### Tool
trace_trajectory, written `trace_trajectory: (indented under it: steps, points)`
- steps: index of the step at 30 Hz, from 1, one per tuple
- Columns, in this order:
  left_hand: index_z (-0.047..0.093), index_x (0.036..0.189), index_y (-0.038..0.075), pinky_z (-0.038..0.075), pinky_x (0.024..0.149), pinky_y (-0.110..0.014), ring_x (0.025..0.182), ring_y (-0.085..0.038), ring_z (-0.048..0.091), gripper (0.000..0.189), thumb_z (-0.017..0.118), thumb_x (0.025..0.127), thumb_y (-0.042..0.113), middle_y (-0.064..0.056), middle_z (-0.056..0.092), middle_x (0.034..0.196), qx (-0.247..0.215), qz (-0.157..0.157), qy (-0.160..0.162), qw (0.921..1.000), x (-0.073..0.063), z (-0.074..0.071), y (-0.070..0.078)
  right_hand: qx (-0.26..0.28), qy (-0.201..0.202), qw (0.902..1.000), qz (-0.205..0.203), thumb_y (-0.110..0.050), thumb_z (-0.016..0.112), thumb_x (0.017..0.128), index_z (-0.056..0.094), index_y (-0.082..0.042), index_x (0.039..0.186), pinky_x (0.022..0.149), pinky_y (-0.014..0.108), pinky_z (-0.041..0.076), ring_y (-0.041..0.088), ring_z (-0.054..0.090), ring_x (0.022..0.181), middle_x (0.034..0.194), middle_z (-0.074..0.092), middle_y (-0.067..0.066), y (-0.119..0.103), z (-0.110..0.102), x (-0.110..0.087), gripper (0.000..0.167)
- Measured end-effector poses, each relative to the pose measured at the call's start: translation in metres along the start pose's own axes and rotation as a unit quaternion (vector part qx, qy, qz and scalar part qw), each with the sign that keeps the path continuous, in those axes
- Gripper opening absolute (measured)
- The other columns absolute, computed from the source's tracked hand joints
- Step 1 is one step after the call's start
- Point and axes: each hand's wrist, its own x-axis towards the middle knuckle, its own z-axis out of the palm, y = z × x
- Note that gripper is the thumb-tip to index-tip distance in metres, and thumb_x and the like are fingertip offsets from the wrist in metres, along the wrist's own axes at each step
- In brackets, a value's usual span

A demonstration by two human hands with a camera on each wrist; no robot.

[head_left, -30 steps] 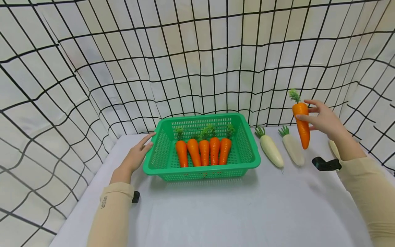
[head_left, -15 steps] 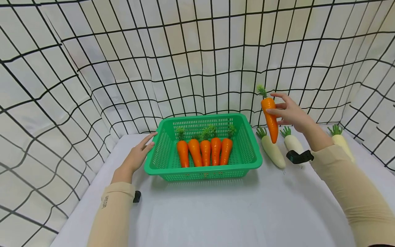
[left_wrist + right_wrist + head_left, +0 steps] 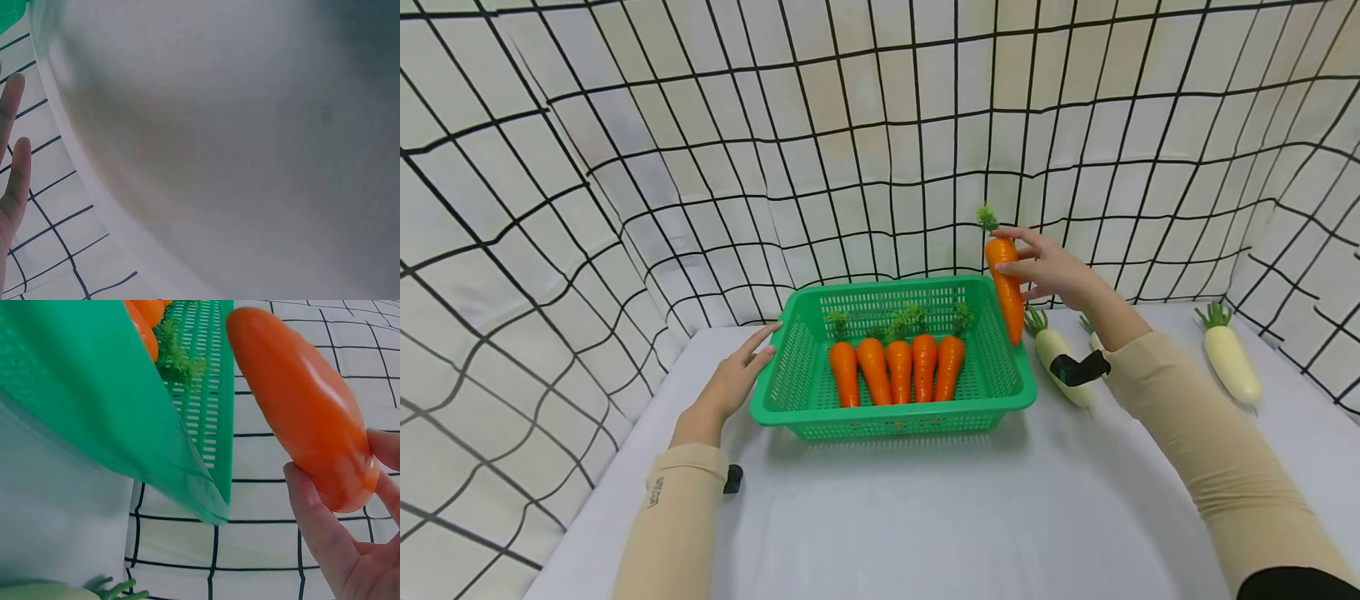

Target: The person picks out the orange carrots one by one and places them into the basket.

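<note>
My right hand [image 3: 1048, 271] pinches a carrot [image 3: 1004, 287] near its thick top, tip hanging down, over the right rim of the green basket [image 3: 895, 413]. In the right wrist view the thumb and fingers hold the carrot [image 3: 306, 406] beside the basket wall [image 3: 87, 381]. Several carrots [image 3: 898, 371] lie side by side inside the basket, leafy tops toward the back. My left hand [image 3: 730, 383] rests with extended fingers at the basket's left rim; in the left wrist view only some fingers [image 3: 17, 172] show at the edge.
Right of the basket lie white radishes: one [image 3: 1054, 354] close by, a second [image 3: 1094, 340] mostly hidden by my right arm, and a third [image 3: 1232, 362] farther right. A white cloth [image 3: 880, 525] covers the table. Black-and-white grid curtains [image 3: 850, 150] stand behind and at the sides.
My right hand has carried the carrot left, from above the radishes to the basket's right rim. The far-right radish has come into fuller view. My left hand stays at the basket.
</note>
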Motion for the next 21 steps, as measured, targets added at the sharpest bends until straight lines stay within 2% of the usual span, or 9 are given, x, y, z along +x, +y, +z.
trace_trajectory:
  steps: [5, 11, 21]
  points:
    - [0.021, 0.166, 0.029, 0.028, 0.104, -0.080, 0.139, -0.061, 0.034, 0.064, 0.029, 0.109, 0.058, -0.035, 0.034, 0.155, 0.001, -0.002, 0.002, 1.0000, 0.000, 0.001, 0.001, -0.001, -0.023, 0.9997, 0.009, -0.018, 0.057, 0.107, 0.028, -0.013, 0.158, 0.088, 0.052, 0.058, 0.048, 0.054, 0.121, 0.149, 0.033, 0.030, -0.002, 0.018, 0.008, 0.060]
    - [0.022, 0.165, 0.030, 0.029, 0.104, -0.080, 0.139, -0.060, 0.035, 0.063, 0.030, 0.109, 0.058, -0.035, 0.035, 0.155, -0.005, 0.000, 0.002, 1.0000, 0.000, 0.002, 0.000, -0.003, -0.063, 0.9977, 0.023, -0.014, 0.057, 0.106, 0.027, -0.012, 0.155, 0.089, 0.055, 0.057, 0.047, 0.055, 0.120, 0.145, 0.038, 0.029, -0.003, 0.034, 0.018, 0.057]
    - [0.022, 0.165, 0.029, 0.029, 0.104, -0.079, 0.138, -0.060, 0.035, 0.062, 0.031, 0.110, 0.056, -0.035, 0.036, 0.155, -0.005, 0.001, 0.003, 1.0000, 0.000, 0.001, 0.001, 0.000, -0.077, 0.9965, 0.033, -0.011, 0.057, 0.105, 0.032, -0.013, 0.156, 0.089, 0.054, 0.057, 0.045, 0.055, 0.122, 0.145, 0.039, 0.028, -0.002, 0.045, 0.035, 0.057]
